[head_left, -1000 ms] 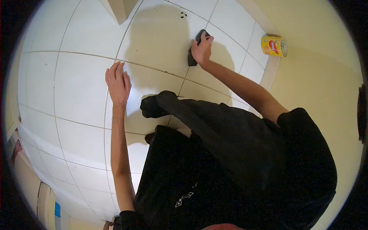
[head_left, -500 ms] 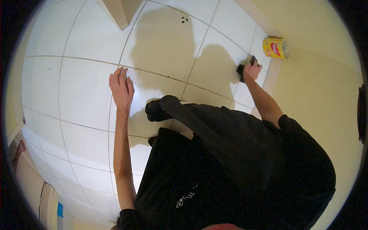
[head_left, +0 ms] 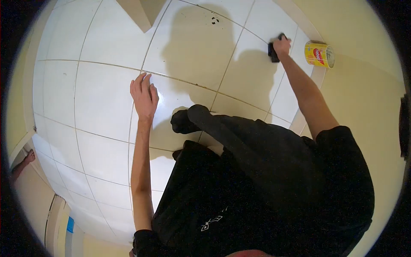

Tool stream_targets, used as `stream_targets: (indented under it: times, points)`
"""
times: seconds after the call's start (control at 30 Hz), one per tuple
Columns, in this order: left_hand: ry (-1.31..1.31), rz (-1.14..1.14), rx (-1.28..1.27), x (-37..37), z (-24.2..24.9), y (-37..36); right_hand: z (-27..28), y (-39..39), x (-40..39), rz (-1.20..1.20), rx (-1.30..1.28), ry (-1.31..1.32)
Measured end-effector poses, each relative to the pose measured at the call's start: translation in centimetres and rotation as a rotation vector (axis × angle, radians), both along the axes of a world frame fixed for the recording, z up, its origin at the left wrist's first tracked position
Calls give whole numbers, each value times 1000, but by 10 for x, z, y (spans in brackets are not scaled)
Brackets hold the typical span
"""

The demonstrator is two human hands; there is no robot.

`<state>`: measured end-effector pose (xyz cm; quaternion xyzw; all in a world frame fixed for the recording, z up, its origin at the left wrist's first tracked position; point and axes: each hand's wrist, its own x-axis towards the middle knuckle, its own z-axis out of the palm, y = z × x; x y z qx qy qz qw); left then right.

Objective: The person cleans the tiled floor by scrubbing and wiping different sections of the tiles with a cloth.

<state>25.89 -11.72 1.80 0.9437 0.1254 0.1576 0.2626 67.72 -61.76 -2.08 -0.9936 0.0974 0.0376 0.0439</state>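
My right hand [head_left: 282, 45] is closed around a black scrub brush [head_left: 272, 52], which looks like a dark block with a grip on top. The brush is on the white tiled floor [head_left: 107, 96], a little left of a yellow tub with a red label [head_left: 317, 54]. My left hand [head_left: 145, 95] rests on the tiles with its fingers spread and holds nothing; its fingertips are near a grout line. The underside of the brush is hidden.
A pale wall corner [head_left: 139, 13] juts in at the top. Small black marks [head_left: 215, 20] dot a far tile. At the left, a person's bare foot [head_left: 29, 156] shows in a doorway. My bent leg in dark trousers [head_left: 257, 141] fills the middle.
My right hand has slid the brush forward along the floor, away from my body, and my arm is more stretched. The whole view has shifted slightly; my left hand stays on the tiles.
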Motion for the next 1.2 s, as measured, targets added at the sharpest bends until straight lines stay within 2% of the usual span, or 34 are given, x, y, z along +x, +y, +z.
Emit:
stream_targets:
  times: [0.13, 0.27, 0.37, 0.5, 0.6, 0.67, 0.73, 0.8, 0.87, 0.9, 1.0, 1.07, 1.2]
  points:
    - [13, 9, 2, -1, 0, 0, 16, 81, -1, 271, 67, -107]
    - [8, 14, -12, -2, 0, -1, 18, 130, -17, 538, 183, -146]
    - [6, 11, -13, -3, 0, 0, 19, 145, -16, 708, 493, -80]
    - [3, 7, -15, -2, 2, 0, 55, 146, -34, 682, 518, -288]
    - [8, 17, -21, -2, 2, -1, 48, 96, -38, 514, 414, -379]
    - [0, 22, -27, -2, 1, -1, 45, 55, -46, 287, 234, -332]
    - [2, 27, -35, -2, 0, 0, 27, 2, -58, 189, 64, -399]
    - [10, 24, -48, -2, 0, 0, 37, -11, -83, -73, -66, -222]
    - [16, 27, -52, -2, -1, 0, 28, -33, -97, -144, -36, -16]
    - [19, 28, -54, -3, -1, 0, 22, -28, -106, -167, -11, -38]
    - [-4, 26, -47, -3, -4, 1, 16, -6, -140, 258, 63, -132]
    - [-5, 27, -47, -4, -4, 1, 37, 43, -164, 405, 187, -38]
    - [-62, 29, -66, -3, -4, 2, 64, 136, -203, 852, 252, 154]
